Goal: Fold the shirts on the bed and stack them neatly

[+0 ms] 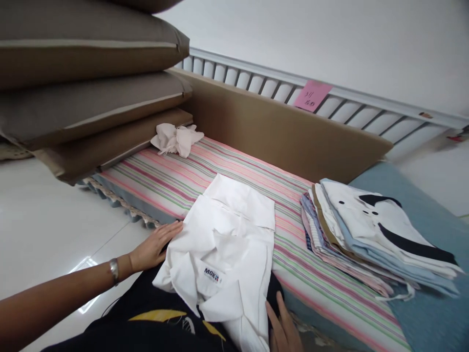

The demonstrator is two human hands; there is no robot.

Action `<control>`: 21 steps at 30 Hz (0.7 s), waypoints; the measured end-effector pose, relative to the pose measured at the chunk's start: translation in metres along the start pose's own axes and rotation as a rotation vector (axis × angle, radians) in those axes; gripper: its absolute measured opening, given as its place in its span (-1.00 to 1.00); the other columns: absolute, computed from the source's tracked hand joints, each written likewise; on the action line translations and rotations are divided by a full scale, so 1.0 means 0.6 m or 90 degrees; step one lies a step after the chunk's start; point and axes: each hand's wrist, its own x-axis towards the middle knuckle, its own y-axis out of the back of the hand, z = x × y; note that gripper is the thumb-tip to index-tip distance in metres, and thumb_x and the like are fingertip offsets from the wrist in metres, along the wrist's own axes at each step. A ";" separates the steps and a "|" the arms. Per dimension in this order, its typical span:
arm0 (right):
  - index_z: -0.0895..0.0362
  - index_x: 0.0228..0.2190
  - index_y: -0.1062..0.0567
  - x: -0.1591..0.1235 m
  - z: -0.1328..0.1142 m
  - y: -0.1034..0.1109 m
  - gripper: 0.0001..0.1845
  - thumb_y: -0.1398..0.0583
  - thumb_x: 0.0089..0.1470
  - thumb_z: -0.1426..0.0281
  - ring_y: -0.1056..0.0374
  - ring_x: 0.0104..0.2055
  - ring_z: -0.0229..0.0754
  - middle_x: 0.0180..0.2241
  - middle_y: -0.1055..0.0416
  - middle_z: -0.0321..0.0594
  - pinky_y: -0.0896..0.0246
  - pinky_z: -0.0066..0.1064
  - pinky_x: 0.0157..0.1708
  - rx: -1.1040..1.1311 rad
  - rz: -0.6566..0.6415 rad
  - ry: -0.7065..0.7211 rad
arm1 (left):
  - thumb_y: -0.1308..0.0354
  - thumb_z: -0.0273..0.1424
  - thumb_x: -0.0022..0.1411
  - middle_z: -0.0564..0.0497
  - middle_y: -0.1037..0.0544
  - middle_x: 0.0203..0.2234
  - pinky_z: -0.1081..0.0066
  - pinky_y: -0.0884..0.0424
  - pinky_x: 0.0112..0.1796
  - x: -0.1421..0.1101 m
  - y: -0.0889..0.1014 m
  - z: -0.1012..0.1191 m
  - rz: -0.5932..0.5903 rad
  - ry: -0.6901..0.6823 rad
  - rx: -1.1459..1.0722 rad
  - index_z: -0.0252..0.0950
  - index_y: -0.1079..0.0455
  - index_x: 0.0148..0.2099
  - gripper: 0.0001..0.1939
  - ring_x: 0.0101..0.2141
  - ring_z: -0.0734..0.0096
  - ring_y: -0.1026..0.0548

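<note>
A black top (120,327) with yellow print is nearest, and the near end of a white shirt (236,244) overlaps it. The shirt lies between the left hand (157,244) and the right hand (284,327), its long axis running away from the body — collar (222,308) near, folded end far, on a striped sheet (293,259). The left hand is flat, fingers straight, touching the left edge; the right — closer to the collar — lies along the right edge, fingers slightly parted, clasping nothing visible.

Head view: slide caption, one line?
Left hand and right hand flank a white shirt lying partly on a striped cloth, with a pile of folded clothes to the right.
</note>
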 end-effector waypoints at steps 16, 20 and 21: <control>-0.07 -0.05 -0.40 0.095 0.029 -0.006 -0.64 0.05 0.18 0.29 -0.08 0.21 -0.02 0.08 -0.32 -0.23 -0.29 -0.09 -0.05 0.066 0.027 0.267 | 0.09 -0.31 0.31 0.06 -0.24 0.19 0.05 0.01 0.18 0.042 -0.009 0.021 -0.115 -0.120 -0.130 0.04 -0.30 0.10 -0.65 0.24 0.19 -0.04; -0.11 -0.03 -0.40 0.105 0.065 0.015 -0.64 0.01 0.17 0.22 -0.17 0.15 -0.03 0.03 -0.37 -0.25 -0.29 -0.10 -0.03 0.057 -0.050 0.241 | 0.10 -0.22 0.31 -0.02 -0.28 0.16 0.12 -0.06 0.17 0.074 0.037 0.023 -0.077 -0.124 -0.254 -0.08 -0.39 0.04 -0.65 0.22 0.21 -0.09; -0.11 -0.06 -0.43 0.106 0.069 0.021 -0.65 -0.03 0.15 0.21 -0.21 0.13 -0.02 0.02 -0.38 -0.24 -0.29 -0.10 -0.03 0.071 -0.062 0.212 | 0.12 -0.21 0.31 -0.04 -0.27 0.17 0.13 -0.06 0.17 0.082 0.050 0.025 -0.066 -0.116 -0.280 -0.10 -0.40 0.03 -0.64 0.22 0.20 -0.10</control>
